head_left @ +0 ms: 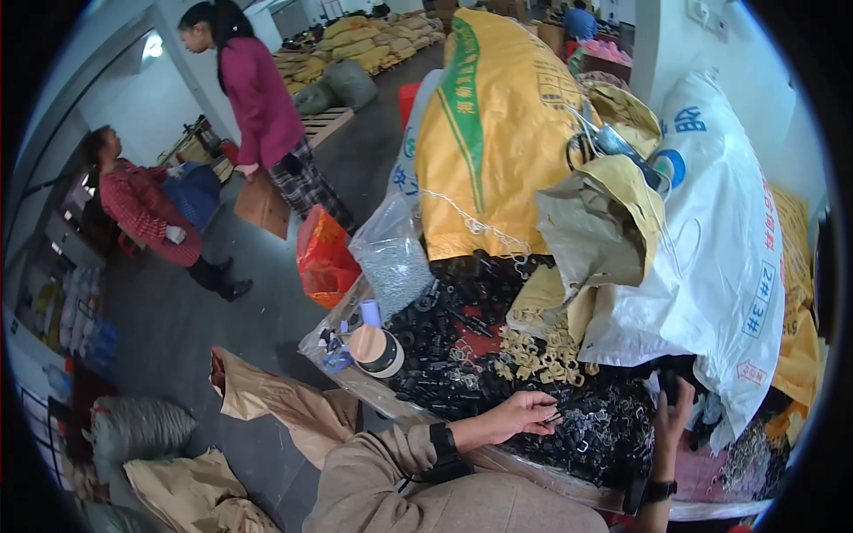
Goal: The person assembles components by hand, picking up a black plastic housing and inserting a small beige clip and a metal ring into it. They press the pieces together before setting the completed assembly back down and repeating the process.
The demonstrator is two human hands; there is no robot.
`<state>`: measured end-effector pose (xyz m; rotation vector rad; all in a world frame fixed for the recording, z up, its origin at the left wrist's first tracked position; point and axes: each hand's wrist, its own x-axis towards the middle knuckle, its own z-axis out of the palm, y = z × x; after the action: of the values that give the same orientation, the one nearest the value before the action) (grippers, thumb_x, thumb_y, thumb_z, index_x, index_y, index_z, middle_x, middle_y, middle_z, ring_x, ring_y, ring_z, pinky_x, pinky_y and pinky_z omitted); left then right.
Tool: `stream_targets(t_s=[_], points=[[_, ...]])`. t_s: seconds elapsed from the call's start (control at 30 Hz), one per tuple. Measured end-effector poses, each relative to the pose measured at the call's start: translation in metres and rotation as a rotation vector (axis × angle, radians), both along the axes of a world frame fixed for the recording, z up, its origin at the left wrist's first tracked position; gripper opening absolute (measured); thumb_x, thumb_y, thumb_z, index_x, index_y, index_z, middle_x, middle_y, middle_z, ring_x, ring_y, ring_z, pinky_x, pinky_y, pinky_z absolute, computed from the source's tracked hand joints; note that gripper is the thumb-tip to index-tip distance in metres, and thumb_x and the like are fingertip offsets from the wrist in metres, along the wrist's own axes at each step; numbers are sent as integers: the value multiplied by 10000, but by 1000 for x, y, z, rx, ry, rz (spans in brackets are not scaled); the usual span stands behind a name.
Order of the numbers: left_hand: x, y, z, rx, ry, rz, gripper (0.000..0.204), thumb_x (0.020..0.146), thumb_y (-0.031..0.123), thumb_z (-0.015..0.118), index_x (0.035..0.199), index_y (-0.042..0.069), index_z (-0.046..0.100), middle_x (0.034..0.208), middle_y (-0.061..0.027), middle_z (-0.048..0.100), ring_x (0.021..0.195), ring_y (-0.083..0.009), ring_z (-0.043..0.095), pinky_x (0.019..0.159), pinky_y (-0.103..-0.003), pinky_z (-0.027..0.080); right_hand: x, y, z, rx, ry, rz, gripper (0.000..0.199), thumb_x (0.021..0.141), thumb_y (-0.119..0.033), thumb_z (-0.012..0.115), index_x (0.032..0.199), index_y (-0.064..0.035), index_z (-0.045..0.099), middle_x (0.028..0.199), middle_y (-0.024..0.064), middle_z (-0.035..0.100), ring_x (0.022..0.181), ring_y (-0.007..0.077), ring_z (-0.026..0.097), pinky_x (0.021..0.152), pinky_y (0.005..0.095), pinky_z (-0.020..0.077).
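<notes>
Two hands at work over a heap of small black parts (533, 373). Left hand (524, 413): fingers curled in, tips pinched on one small black piece (554, 416) at the near edge of the heap. Right hand (671, 413): raised at 3 o'clock from the left, fingers spread and half open, touching the heap's right side; whether it holds anything cannot be told.

Handling, judged: the pieces look like hard moulded plastic, light, stiff and smooth, so a fingertip pinch across the short sides should do. The heap is loose, so pieces may slide or tangle when one is pulled.

Outward: at 12 o'clock of the left hand, a cluster of pale yellow clips (538, 355) lies on the heap. At 10 o'clock, a tape roll (378, 349) sits on the tabletop (373, 391), which is wrapped in clear film. Beyond, at 12 to 1 o'clock, a yellow sack (493, 133) and a white sack (720, 240) lean over the pile. Two other people stand far off at 10 o'clock.
</notes>
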<state>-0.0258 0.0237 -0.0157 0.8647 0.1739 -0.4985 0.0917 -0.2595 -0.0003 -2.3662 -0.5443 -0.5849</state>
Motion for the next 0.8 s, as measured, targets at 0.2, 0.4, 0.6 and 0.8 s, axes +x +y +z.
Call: stream_targets(t_s=[0.2, 0.4, 0.6, 0.8], points=[[3, 7, -1, -2, 10, 28, 308, 830, 169, 470, 1092, 15, 418, 921, -75, 550, 649, -72, 507, 571, -177, 440, -3, -49, 1, 723, 170, -80, 282, 773, -117, 508, 1025, 2, 463, 983, 99, 479, 882, 184, 466, 798, 250, 342], [6, 8, 4, -6, -8, 24, 313, 829, 165, 472, 1095, 8, 418, 901, -73, 558, 612, -52, 484, 500, -164, 401, 11, -99, -18, 1722, 508, 554, 342, 808, -158, 451, 1105, 9, 424, 1069, 127, 492, 928, 216, 476, 794, 284, 354], [3, 5, 3, -20, -32, 54, 326, 825, 170, 482, 1094, -2, 419, 868, -75, 565, 591, -51, 479, 487, -164, 389, 5, -55, -13, 1997, 621, 360, 384, 824, -203, 406, 1140, 15, 381, 1064, 122, 495, 913, 222, 471, 768, 352, 354], [4, 4, 13, -44, -9, 19, 330, 819, 172, 491, 1093, 1, 427, 851, -71, 565, 586, -52, 479, 482, -164, 388, -4, -53, -18, 1920, 591, 535, 426, 816, -220, 411, 1162, 15, 329, 982, 86, 470, 794, 168, 442, 634, 293, 339]])
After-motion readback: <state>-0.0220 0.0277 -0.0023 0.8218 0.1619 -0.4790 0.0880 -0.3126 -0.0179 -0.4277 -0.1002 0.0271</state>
